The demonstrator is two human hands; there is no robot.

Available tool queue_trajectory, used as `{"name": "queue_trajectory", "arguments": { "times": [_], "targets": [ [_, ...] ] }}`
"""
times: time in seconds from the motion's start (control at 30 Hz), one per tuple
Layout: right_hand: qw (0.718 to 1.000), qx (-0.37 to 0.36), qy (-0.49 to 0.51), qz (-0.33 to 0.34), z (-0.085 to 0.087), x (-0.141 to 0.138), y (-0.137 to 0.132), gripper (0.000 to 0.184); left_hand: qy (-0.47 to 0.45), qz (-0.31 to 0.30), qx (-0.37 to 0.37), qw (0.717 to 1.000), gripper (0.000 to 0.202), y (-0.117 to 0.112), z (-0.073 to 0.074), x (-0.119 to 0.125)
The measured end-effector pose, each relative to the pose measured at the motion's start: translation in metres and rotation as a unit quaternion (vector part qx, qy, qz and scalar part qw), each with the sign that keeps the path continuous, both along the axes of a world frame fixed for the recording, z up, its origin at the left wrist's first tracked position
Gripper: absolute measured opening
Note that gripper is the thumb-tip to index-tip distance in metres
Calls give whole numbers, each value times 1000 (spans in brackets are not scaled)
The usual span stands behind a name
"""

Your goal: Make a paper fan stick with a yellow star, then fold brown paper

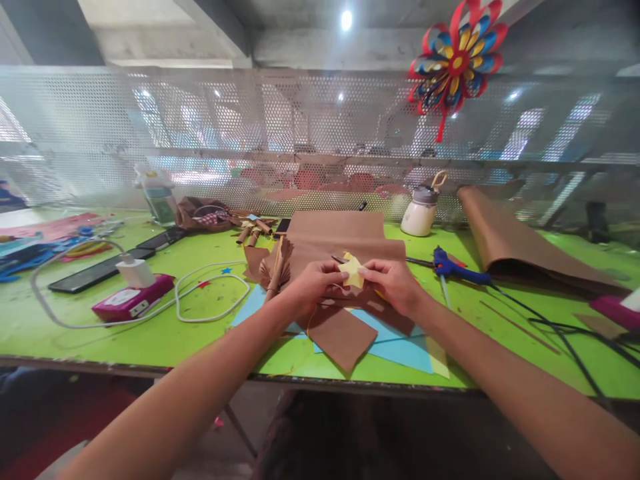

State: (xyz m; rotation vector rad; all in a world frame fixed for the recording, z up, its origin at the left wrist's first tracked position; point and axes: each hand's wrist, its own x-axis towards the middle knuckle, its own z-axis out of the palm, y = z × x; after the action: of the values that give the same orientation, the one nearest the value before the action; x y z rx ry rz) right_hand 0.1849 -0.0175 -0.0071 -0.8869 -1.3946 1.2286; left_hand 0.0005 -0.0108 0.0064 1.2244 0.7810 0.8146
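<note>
A small pale-yellow paper star (353, 271) is held up between my two hands over the table. My left hand (320, 285) pinches its left edge, and my right hand (391, 283) grips the right edge between thumb and fingers. A dark pointed tip, perhaps of scissors, shows beside the left fingers; whether that hand holds it I cannot tell. Beneath lie brown paper sheets (345, 230), a brown paper piece (345, 337) and light-blue paper (400, 350). A rolled and pleated brown paper piece (277, 270) rests left of my left hand.
On the green table (135, 340), a blue glue gun (457, 268) lies to the right, its cord trailing. Behind it are a white bottle (420, 212) and folded brown paper (525, 247). A purple power socket (134, 298) with white cable sits left. A perforated metal screen (280, 127) stands behind.
</note>
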Motion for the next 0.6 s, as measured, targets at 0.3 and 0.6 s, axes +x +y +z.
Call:
{"name": "queue_trajectory", "arguments": {
  "times": [0.3, 0.6],
  "targets": [
    [1000, 2, 25, 2, 0, 2, 3, 23, -64, 28, 50, 996, 29, 0, 4, -1],
    [1000, 1, 4, -16, -4, 4, 5, 25, -95, 186, 95, 973, 32, 10, 10, -6]
  ]
}}
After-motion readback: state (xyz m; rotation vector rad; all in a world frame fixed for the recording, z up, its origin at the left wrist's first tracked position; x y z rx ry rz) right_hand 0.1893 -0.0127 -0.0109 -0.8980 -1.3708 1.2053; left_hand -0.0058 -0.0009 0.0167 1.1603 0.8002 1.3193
